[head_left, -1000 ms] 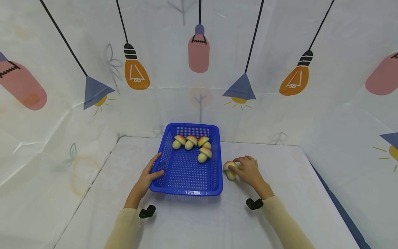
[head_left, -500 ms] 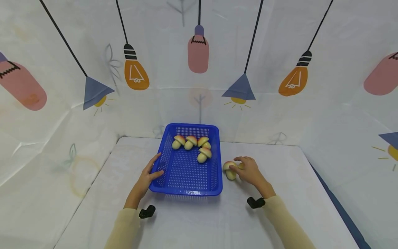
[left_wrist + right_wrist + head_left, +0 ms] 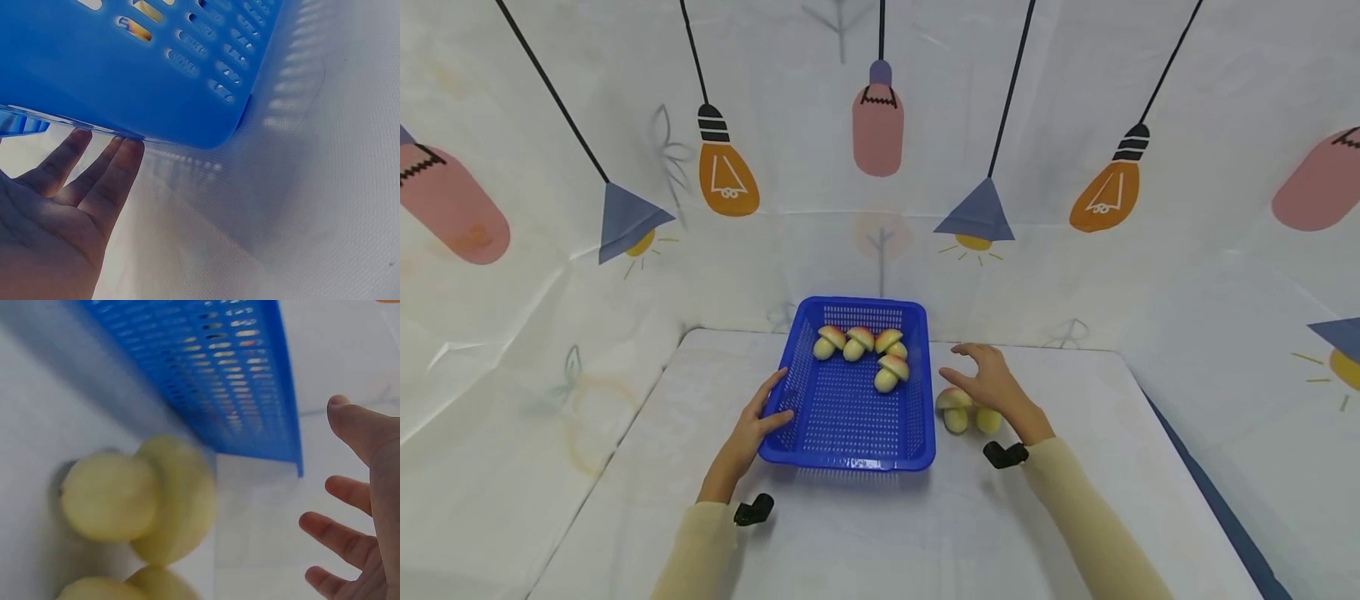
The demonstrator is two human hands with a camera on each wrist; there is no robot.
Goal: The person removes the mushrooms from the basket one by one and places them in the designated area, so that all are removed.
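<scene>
In the head view, the left hand (image 3: 752, 429) grips the blue basket (image 3: 865, 463), while the right hand (image 3: 992, 385), fingers parted and empty, hangs above two mushrooms (image 3: 956, 415) on the counter (image 3: 1097, 417). The step seems a reach; grasping would call for lowering. Left wrist view: fingers meet the rim. Right wrist view: mushrooms lie apart from the fingertips.

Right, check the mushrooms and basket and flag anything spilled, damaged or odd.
Nothing looks spilled or visibly damaged. Mildly odd: two mushrooms are on the table, right of the basket, while four others are inside.
</scene>
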